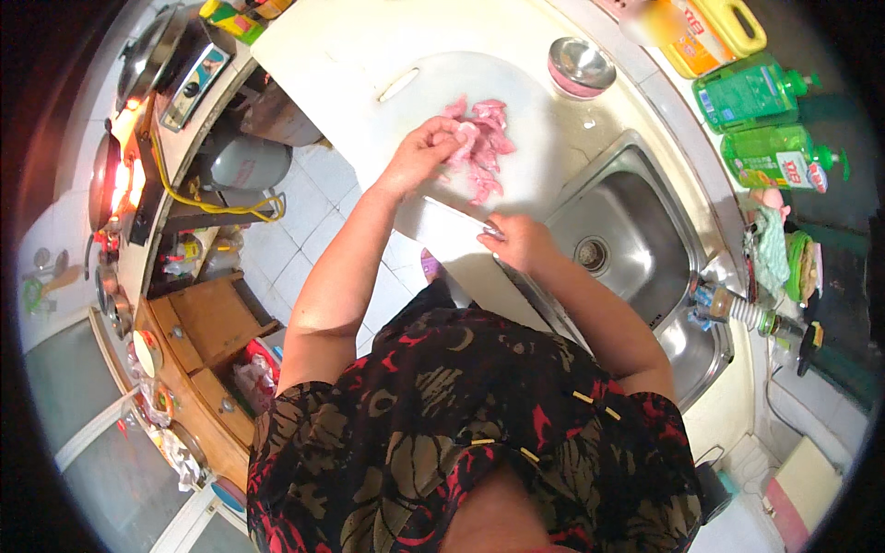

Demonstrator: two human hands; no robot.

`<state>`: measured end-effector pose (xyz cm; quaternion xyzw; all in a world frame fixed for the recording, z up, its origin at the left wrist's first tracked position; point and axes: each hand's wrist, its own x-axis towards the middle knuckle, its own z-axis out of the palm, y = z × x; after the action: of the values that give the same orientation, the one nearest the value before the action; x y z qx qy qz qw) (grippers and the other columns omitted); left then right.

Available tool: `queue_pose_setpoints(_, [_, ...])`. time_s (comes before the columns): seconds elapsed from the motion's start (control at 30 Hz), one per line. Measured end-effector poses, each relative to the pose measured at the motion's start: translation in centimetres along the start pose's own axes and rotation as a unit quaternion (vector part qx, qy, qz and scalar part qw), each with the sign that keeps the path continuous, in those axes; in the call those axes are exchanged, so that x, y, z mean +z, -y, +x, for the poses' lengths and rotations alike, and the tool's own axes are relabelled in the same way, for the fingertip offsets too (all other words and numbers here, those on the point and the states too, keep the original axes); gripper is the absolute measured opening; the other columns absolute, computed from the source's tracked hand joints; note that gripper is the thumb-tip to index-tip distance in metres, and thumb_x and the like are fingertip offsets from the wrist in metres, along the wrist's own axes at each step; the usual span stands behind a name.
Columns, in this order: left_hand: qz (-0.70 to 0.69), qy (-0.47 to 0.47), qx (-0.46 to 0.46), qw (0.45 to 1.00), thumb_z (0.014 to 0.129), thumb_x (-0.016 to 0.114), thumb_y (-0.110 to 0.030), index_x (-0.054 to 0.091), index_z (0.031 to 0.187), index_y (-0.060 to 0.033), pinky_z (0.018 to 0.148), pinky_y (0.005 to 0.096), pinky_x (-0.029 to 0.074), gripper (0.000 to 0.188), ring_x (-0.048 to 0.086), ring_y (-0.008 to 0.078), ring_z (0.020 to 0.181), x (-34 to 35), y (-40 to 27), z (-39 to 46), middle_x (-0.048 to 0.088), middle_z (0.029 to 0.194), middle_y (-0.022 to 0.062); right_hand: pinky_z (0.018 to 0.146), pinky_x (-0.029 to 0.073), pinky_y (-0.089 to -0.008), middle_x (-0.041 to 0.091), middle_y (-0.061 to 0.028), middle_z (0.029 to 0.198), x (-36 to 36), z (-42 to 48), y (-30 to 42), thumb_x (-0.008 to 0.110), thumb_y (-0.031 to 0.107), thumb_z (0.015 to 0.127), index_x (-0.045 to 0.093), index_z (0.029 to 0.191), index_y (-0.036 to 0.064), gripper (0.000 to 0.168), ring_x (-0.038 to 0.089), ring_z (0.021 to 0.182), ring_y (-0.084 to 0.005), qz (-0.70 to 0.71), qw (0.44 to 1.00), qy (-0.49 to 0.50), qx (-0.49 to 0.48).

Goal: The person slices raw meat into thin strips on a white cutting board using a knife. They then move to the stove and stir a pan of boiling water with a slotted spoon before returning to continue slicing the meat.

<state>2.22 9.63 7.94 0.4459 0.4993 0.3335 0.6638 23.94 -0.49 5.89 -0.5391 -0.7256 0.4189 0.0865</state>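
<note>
Slices of raw meat (492, 131) lie in a loose heap on a round white cutting board (532, 104). My left hand (432, 148) pinches a pale pink piece of the meat at the heap's left side. The handle of a broad-bladed kitchen cleaver is in my right hand (515, 242), near the board's lower edge. The cleaver's blade (439, 220) points left, below the meat, and its bright upper edge faces the board. A steel bowl with a pink outside (581, 68) stands at the upper right of the board.
Right of the board is a stainless steel sink (622, 221). Green pump bottles (750, 93) and a yellow jug (712, 34) line the wall ledge. Across the tiled floor (304, 214), a counter at left holds a glowing burner (128, 180), a lidded pan and a yellow hose (207, 206).
</note>
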Motion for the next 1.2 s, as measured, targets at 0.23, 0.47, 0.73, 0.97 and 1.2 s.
queue_pose_setpoints(0.23, [0.012, 0.037, -0.081, 0.996, 0.092, 0.069, -0.029, 0.067, 0.109, -0.0130, 0.072, 0.0228, 0.049, 0.023, 0.061, 0.0076, 0.083, -3.1, -0.5, -3.4, 0.067, 0.091, -0.0016, 0.071, 0.049, -0.0449, 0.065, -0.0205, 0.081, -2.7, 1.7, -3.6, 0.067, 0.044, 0.084, 0.063, 0.094, 0.001, 0.044, 0.064, 0.079, -0.0378, 0.038, 0.997, -0.029, 0.065])
queue_pose_setpoints(0.47, [0.382, -0.094, 0.034, 0.919, 0.082, 0.075, -0.027, 0.071, 0.109, -0.0105, 0.083, 0.0352, 0.052, 0.032, 0.065, 0.0248, 0.091, -3.1, 4.3, -3.9, 0.069, 0.097, 0.0108, 0.072, 0.049, -0.0442, 0.067, -0.0209, 0.084, -3.5, 1.1, -2.6, 0.067, 0.040, 0.085, 0.064, 0.092, -0.001, 0.042, 0.065, 0.079, -0.0388, 0.017, 0.998, -0.049, 0.033])
queue_pose_setpoints(0.73, [0.459, -0.121, 0.308, 0.824, 0.083, 0.063, -0.007, 0.072, 0.101, -0.0083, 0.091, 0.0361, 0.050, 0.021, 0.061, 0.0270, 0.102, 0.3, 8.5, -7.6, 0.066, 0.104, 0.0077, 0.070, 0.050, -0.0477, 0.069, -0.0181, 0.084, -3.9, 0.2, 0.3, 0.064, 0.039, 0.086, 0.065, 0.093, 0.005, 0.035, 0.065, 0.080, -0.0392, -0.030, 0.999, -0.040, 0.000])
queue_pose_setpoints(0.97, [0.495, -0.153, 0.302, 0.800, 0.079, 0.068, -0.008, 0.071, 0.098, -0.0058, 0.087, 0.0372, 0.052, 0.019, 0.062, 0.0279, 0.100, 0.0, 10.4, -7.3, 0.067, 0.103, 0.0081, 0.068, 0.049, -0.0497, 0.068, -0.0155, 0.082, -3.6, -1.6, 0.7, 0.061, 0.037, 0.089, 0.061, 0.091, 0.007, 0.030, 0.065, 0.081, -0.0382, -0.125, 0.992, 0.013, -0.004])
queue_pose_setpoints(1.2, [0.491, -0.165, 0.314, 0.796, 0.080, 0.066, -0.008, 0.072, 0.094, -0.0048, 0.081, 0.0366, 0.053, 0.015, 0.063, 0.0275, 0.095, -0.3, 11.6, -7.0, 0.067, 0.097, 0.0071, 0.069, 0.049, -0.0506, 0.067, -0.0168, 0.081, -3.5, -1.1, 1.4, 0.061, 0.034, 0.090, 0.058, 0.094, 0.008, 0.027, 0.065, 0.082, -0.0390, -0.146, 0.989, 0.028, -0.002])
